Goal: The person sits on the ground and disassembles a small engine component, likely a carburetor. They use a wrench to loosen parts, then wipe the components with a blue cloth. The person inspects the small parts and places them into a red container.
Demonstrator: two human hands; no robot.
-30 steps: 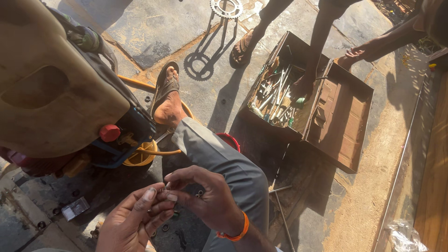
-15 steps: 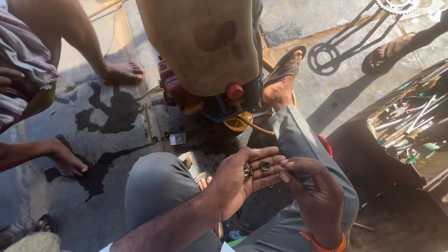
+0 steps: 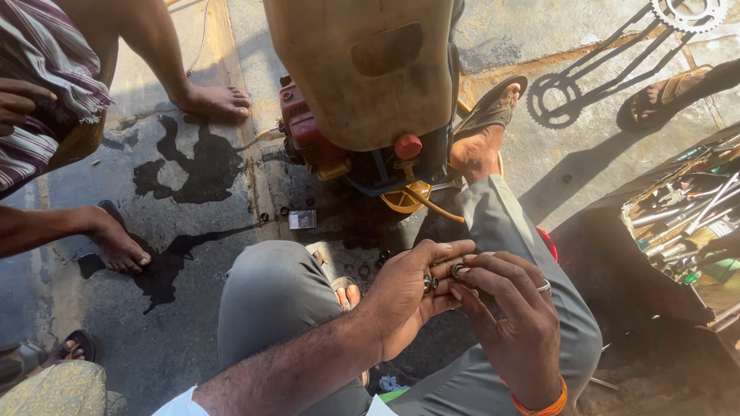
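Note:
My left hand (image 3: 412, 296) and my right hand (image 3: 512, 323) meet above my grey-trousered lap. Between the fingertips of both hands sit small round metal parts (image 3: 443, 277), ring-shaped and dark; the left fingers pinch one and the right fingertips hold another against it. My right wrist wears an orange band (image 3: 543, 404) and a finger carries a ring. Just beyond my hands stands a small engine machine with a dirty tan tank (image 3: 370, 69), a red cap (image 3: 408, 146) and a red housing.
An open metal toolbox (image 3: 678, 223) full of spanners lies at right. A small metal block (image 3: 302, 219) lies on the oil-stained concrete floor. Another person's bare feet (image 3: 216, 100) and striped cloth are at left. A chainring (image 3: 688, 11) lies at top right beside a sandalled foot.
The view has swung left and down from the toolbox toward the machine and my lap. My hands stay together on the small metal parts throughout.

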